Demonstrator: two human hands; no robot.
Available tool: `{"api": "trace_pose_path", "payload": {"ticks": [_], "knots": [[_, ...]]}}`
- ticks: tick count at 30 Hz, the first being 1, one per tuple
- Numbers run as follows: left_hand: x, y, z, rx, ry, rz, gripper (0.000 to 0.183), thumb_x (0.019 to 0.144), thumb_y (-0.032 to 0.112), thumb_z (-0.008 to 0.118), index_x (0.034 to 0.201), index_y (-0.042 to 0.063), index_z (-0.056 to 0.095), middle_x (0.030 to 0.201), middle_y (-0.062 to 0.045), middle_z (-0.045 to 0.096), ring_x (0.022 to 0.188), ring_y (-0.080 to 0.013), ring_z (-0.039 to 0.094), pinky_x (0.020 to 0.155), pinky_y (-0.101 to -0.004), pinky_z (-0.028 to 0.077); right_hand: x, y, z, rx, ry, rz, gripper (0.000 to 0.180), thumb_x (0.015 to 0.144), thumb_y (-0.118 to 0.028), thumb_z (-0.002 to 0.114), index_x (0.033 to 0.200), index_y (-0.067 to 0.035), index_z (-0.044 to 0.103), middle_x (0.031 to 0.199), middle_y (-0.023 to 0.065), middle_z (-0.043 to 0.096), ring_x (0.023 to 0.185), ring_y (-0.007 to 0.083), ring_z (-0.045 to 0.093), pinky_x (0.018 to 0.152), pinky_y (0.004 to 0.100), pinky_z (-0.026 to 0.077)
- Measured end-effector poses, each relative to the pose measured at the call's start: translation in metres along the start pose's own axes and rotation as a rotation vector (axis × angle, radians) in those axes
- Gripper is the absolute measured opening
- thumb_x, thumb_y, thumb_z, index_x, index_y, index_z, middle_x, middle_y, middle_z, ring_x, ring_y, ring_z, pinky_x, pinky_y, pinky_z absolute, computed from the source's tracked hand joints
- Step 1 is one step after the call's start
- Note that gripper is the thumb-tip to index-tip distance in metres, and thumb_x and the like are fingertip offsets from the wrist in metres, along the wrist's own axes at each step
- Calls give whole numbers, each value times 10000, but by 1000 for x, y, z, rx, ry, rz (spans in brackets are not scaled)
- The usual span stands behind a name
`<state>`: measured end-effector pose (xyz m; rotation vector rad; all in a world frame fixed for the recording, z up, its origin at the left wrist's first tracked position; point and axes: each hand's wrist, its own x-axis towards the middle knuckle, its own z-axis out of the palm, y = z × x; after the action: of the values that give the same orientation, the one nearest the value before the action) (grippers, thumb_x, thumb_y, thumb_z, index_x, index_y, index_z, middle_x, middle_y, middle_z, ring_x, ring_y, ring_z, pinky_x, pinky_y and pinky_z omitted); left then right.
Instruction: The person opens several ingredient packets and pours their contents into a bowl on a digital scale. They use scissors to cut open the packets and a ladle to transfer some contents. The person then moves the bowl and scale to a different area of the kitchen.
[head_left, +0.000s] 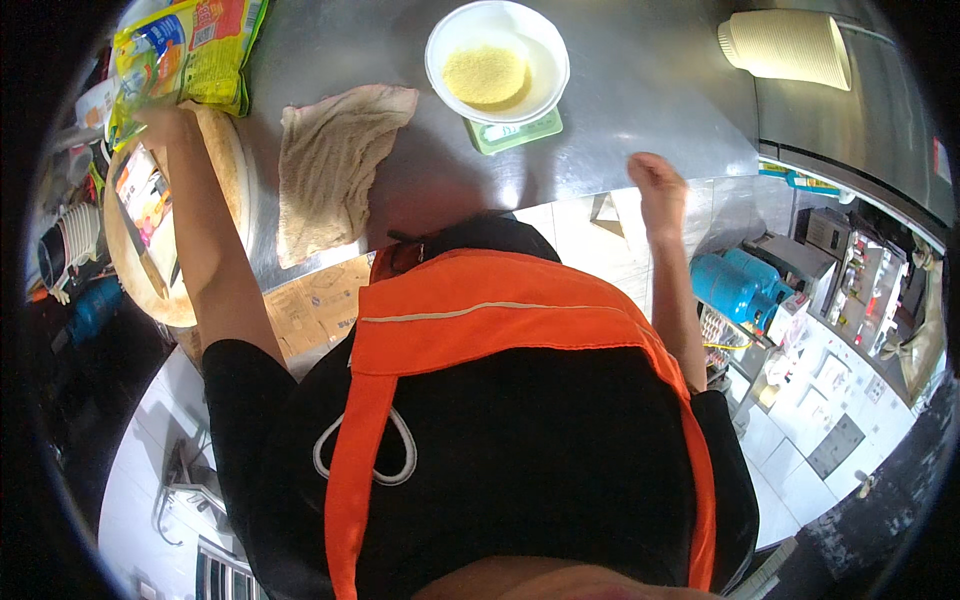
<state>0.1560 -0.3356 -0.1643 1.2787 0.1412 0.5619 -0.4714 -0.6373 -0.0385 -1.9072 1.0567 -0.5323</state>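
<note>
My left hand (166, 124), blurred, is at the lower end of a yellow plastic food bag (214, 56) at the far left. Whether its fingers grip the bag cannot be made out. Below that arm lies a round wooden chopping board (225, 161) with a knife (146, 266) and a printed packet (146, 199) on it. My right hand (660, 184) hangs near the counter's front edge, fingers curled and holding nothing visible. Ahead, a white bowl (551, 60) of pale yellow granular powder (486, 75) sits on a green digital scale (517, 133) with its display lit.
A crumpled beige cloth (330, 165) lies on the steel counter (637, 82) between board and scale. Stacked ribbed paper cups (787, 49) lie on their side at the upper right. Blue gas cylinders (727, 289) stand lower right. Flattened cardboard (322, 304) shows below the counter edge.
</note>
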Motion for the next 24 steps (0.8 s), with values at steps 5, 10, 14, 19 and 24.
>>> {"api": "trace_pose_path", "payload": {"ticks": [5,10,14,19,24], "knots": [[-6,-12,-20,-26,-27,66,429,872,250,571,1104,-94,460,984,-237,592,792,-283,632,678,-369,539,12,21,57,-836,-164,-515,429,793,-7,497,1161,-195,615,1039,108,536,910,266,522,762,397,418],[3,20,-73,90,52,88,403,814,154,571,1155,-21,446,943,-151,571,775,-242,562,658,-370,469,42,36,72,-947,-233,-647,456,766,-32,500,1169,-223,594,1141,105,507,985,281,497,826,402,400],[-57,90,-98,260,93,58,408,817,114,531,1191,-1,415,909,-127,560,700,-219,538,537,-345,439,56,50,70,-964,-341,-711,383,791,-105,497,1159,-186,566,1120,101,512,997,266,490,833,406,383],[-181,192,-87,248,9,-94,439,907,226,531,1273,59,353,989,-105,606,746,-222,660,411,-262,434,59,69,79,-998,-334,-839,391,856,-157,450,1212,-4,503,1157,156,522,1076,301,476,950,460,349],[-242,211,-82,164,119,-41,480,922,199,544,1327,46,335,1103,-18,510,824,-104,484,719,-276,421,72,91,87,-668,-124,-954,375,786,-107,536,1149,-21,493,1025,107,456,990,263,449,854,389,392]]}}
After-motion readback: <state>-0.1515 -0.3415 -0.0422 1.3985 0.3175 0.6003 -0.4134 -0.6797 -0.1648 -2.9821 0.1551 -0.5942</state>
